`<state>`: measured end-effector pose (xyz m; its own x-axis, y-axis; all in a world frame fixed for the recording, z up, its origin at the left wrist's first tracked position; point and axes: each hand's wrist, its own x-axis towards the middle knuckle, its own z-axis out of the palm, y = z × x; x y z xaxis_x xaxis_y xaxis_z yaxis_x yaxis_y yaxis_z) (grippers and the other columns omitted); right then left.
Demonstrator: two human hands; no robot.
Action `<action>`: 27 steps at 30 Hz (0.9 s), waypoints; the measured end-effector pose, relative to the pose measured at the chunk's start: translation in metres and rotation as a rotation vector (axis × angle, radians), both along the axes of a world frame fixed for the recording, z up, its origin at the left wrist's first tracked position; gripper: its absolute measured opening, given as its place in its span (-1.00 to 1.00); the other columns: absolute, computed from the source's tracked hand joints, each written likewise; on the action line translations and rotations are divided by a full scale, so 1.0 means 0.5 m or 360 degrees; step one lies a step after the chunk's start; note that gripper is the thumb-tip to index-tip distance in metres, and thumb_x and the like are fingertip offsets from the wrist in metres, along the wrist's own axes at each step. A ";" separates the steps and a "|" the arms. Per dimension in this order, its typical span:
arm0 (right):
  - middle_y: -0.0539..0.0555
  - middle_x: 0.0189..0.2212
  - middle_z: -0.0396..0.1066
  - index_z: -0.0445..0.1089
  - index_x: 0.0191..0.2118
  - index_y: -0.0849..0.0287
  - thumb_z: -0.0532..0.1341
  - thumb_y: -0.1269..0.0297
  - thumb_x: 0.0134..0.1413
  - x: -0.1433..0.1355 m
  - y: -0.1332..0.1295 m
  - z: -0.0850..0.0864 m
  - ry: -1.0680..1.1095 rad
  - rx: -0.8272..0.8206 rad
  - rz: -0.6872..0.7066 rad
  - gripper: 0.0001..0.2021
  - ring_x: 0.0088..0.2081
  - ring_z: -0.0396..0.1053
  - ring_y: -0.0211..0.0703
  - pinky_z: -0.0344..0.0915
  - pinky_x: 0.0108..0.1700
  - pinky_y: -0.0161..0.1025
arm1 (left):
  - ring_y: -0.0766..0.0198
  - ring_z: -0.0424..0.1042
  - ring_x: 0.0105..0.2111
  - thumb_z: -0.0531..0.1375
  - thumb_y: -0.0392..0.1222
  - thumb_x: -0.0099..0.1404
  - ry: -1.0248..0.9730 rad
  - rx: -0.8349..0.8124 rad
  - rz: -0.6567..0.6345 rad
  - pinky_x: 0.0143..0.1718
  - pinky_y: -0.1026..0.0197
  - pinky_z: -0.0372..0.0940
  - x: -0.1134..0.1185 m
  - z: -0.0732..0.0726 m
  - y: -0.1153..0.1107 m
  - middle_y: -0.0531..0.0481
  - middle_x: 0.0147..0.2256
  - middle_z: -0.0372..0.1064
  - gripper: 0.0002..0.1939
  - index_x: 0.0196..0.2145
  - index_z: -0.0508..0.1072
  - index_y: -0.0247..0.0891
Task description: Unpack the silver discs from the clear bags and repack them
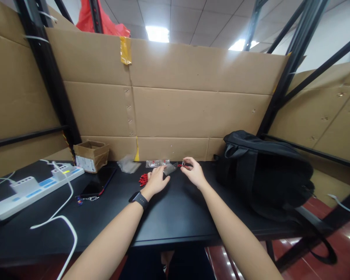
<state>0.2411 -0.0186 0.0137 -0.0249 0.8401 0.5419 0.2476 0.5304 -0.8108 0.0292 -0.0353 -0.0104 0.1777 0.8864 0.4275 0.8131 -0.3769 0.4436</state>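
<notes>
My left hand [156, 180], with a dark watch on its wrist, lies over the far part of the table. Its fingers are stretched out and its thumb is apart, beside a small clear plastic bag [170, 168]; whether the fingertips touch the bag is hard to tell. A bunch of red cord-like pieces [143, 179] is just left of that hand. My right hand [194, 174] pinches a small red cord piece [180, 165] with something shiny at its end, close to the bag. Behind my hands is a flat clear packet [157, 163] with red bits inside.
A black backpack [265, 175] stands at the right of the black table [175, 221]. On the left are a white power strip [43, 188] with cables, a phone [98, 182] and a small cardboard box [91, 155]. More clear bags [128, 165] lie near the cardboard wall [175, 112].
</notes>
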 end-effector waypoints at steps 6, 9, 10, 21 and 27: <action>0.09 -0.18 0.47 0.38 -0.15 0.14 0.28 0.31 -0.19 0.062 0.018 0.010 -0.0133 -0.0042 -0.0303 -0.65 -0.21 0.47 -0.13 0.43 -0.07 -0.14 | -0.04 0.21 0.22 0.11 0.00 0.36 0.0174 -0.0165 -0.0353 0.15 -0.17 0.10 -0.003 -0.006 -0.009 -0.06 0.25 0.25 -0.47 0.27 0.22 0.10; 0.06 -0.24 0.47 0.41 -0.17 0.14 0.28 0.30 -0.20 0.073 0.016 0.016 -0.0254 -0.0059 -0.0332 -0.66 -0.24 0.46 -0.14 0.42 -0.10 -0.15 | -0.03 0.22 0.20 0.10 0.03 0.37 0.0190 -0.0146 -0.0379 0.16 -0.14 0.08 -0.001 -0.004 -0.016 -0.03 0.19 0.32 -0.62 0.12 0.43 0.13; 0.05 -0.25 0.48 0.42 -0.17 0.14 0.28 0.30 -0.20 0.074 0.014 0.018 -0.0279 -0.0066 -0.0311 -0.65 -0.26 0.46 -0.15 0.42 -0.11 -0.16 | -0.03 0.21 0.20 0.10 0.05 0.38 0.0193 -0.0143 -0.0360 0.17 -0.14 0.06 0.000 -0.003 -0.016 -0.04 0.17 0.35 -0.65 0.06 0.48 0.10; 0.04 -0.40 0.56 0.55 -0.26 0.16 0.36 0.26 -0.17 0.045 -0.008 0.005 -0.0651 -0.0127 0.0034 -0.75 -0.35 0.50 -0.14 0.36 -0.29 -0.31 | 0.07 0.42 -0.03 0.11 -0.25 0.31 0.0222 -0.0062 -0.0314 0.04 0.02 0.10 0.003 0.004 -0.010 -0.01 -0.10 0.53 -0.75 -0.20 0.57 -0.04; 0.04 -0.44 0.57 0.61 -0.23 0.18 0.37 0.28 -0.19 0.018 -0.014 -0.010 -0.0834 -0.0066 0.0122 -0.71 -0.42 0.45 -0.16 0.32 -0.35 -0.31 | 0.01 0.41 -0.06 0.16 -0.21 0.24 0.0262 -0.0086 -0.0251 0.03 -0.01 0.06 0.013 0.019 -0.032 -0.08 -0.22 0.53 -0.82 -0.28 0.58 -0.09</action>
